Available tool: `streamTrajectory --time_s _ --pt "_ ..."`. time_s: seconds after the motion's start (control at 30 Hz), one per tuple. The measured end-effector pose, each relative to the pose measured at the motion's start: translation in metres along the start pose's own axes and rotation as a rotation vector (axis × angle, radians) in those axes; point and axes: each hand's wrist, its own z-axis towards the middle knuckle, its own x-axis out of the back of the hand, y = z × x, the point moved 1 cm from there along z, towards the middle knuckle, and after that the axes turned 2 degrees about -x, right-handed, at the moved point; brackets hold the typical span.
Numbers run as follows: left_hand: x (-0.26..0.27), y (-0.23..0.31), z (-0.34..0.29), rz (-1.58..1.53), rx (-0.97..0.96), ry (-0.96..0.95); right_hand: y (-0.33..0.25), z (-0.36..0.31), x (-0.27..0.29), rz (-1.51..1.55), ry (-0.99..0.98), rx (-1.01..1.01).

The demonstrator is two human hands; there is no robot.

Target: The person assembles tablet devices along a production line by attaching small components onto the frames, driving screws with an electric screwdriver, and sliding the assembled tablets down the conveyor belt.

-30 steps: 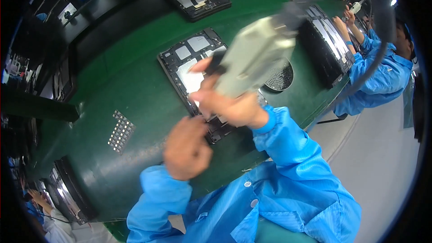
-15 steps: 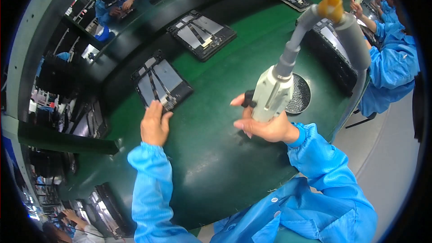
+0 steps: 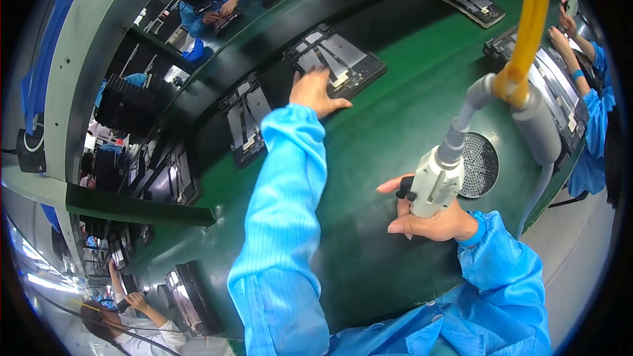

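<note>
My left hand reaches forward over the near left edge of an opened tablet, its thumb spread from the fingers; the fingertips overlap the tablet, and whether they press on it I cannot tell. Inside the tablet a grey plate, dark ribbon cables and a small board show. My right hand is wrapped round a pale power screwdriver with a black lever, hanging from a grey fitting and a yellow hose. The screwdriver's tip is hidden under the hand. Left of my left forearm lies another opened tablet.
A round dish with a dotted surface sits behind the screwdriver on the green tabletop. More opened tablets lie at the far right and lower left. A metal post stands at left. Co-workers sit across, at right and lower left.
My left hand has moved forward from the nearer tablet to the farther one. That nearer tablet now lies further left and away. My right hand still holds the screwdriver. The view has shifted.
</note>
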Motion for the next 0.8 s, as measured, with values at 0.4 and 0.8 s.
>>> streamTrajectory --time_s 0.4,0.8 --pt "-0.020 0.082 -0.083 0.085 -0.154 0.441 -0.018 -0.007 0.023 -0.056 0.360 0.249" --pt "-0.021 0.187 -0.267 -0.347 -0.369 0.202 -0.037 0.007 0.097 -0.008 0.568 0.475"
